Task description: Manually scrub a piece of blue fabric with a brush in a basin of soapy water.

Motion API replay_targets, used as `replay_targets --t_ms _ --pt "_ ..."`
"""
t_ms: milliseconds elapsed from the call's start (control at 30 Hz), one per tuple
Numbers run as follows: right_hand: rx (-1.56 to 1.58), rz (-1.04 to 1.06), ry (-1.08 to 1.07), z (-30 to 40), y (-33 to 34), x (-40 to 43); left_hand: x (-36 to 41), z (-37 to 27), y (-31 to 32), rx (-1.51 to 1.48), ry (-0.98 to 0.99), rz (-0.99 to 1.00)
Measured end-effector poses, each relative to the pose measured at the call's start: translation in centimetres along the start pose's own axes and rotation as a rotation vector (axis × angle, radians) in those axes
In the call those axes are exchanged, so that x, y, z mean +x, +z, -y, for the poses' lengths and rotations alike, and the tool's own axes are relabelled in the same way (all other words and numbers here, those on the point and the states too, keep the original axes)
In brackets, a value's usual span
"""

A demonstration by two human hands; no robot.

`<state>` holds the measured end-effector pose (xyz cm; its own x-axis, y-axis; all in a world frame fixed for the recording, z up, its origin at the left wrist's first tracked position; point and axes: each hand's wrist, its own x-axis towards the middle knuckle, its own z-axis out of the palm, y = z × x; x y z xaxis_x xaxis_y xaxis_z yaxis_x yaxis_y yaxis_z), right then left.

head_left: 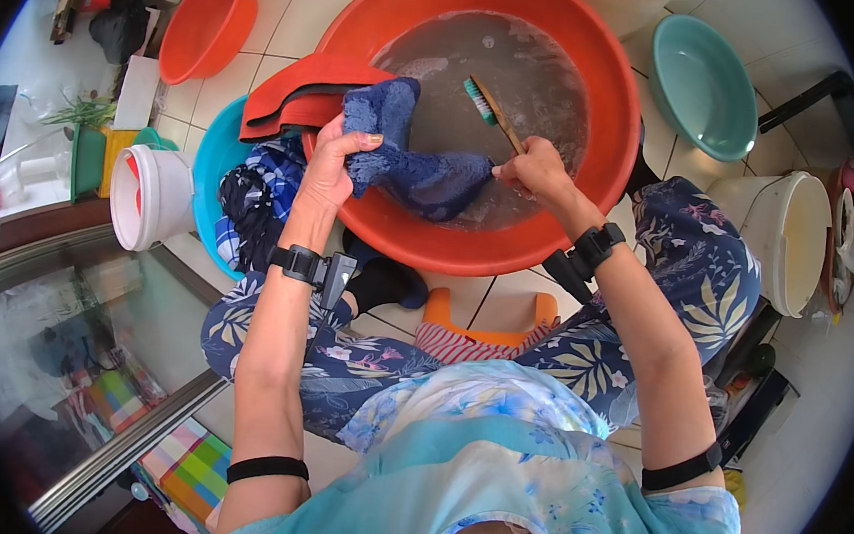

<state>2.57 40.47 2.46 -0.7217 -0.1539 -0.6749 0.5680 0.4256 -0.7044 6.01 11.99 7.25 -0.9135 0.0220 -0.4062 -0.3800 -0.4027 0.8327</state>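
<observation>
My left hand (336, 156) grips a wet blue plush cloth (434, 181), thumb on top, at the near-left side of a large orange-red plastic tub (609, 78). The cloth droops over the grey, sudsy water (443, 57). In my right hand (538, 169) is a wooden-handled scrub brush (493, 110), its green-and-white bristles tilted up and clear of the cloth. Fingers of that same hand also touch or pinch the cloth's right end. A folded red piece with a dark underside (310, 84) lies over the tub's left rim, behind my left hand.
Left of the tub, a blue basin (209, 167) holds dark and plaid clothes (256, 197), beside a white bucket (148, 200). A smaller orange basin (209, 28) stands farther back. On the right are a teal basin (704, 85) and a white bucket (775, 234). An orange stool (478, 331) sits between my legs.
</observation>
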Motion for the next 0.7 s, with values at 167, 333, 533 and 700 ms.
replay_targets --t_ms 167,333,533,700 --pt "0.094 -0.066 -0.118 1.7 -0.6 -1.0 -0.8 -4.5 4.0 0.084 0.086 0.095" --pt "0.167 -0.269 -0.287 2.2 -2.6 0.3 -0.7 -7.5 5.9 0.134 0.121 0.136" --pt "0.238 -0.307 -0.374 5.1 -4.4 1.1 -1.1 -9.5 8.2 0.168 0.133 0.232" --pt "0.216 -0.253 -0.391 5.3 -3.9 1.6 -1.1 -9.0 8.5 0.194 0.108 0.248"
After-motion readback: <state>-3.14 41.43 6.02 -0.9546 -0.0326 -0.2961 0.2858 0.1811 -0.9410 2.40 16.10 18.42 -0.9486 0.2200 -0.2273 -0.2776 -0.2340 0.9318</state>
